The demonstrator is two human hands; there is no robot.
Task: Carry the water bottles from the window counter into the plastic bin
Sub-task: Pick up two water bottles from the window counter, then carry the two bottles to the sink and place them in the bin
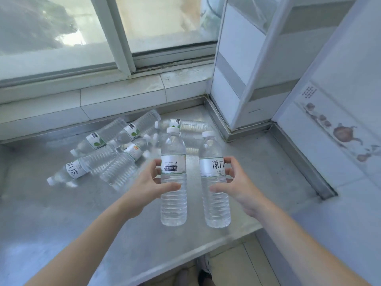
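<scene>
My left hand (149, 187) grips one upright bottle (173, 178); my right hand (237, 184) grips another (215, 182). Both are held over the steel counter (61, 213), where more bottles (107, 153) lie near the window (82, 38).

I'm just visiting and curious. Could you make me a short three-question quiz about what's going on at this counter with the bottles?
1. True or false: both upright bottles have white caps.
2. Which hand is at the bottle with the large dark characters on its label? A) left B) right
3. Fill in: the other bottles by the window lie on their ____.

Key
1. True: the left bottle and the right bottle each have one.
2. B: the right hand wraps it; the left hand takes the other.
3. Sides: the pile of bottles lies flat on the counter.
</scene>
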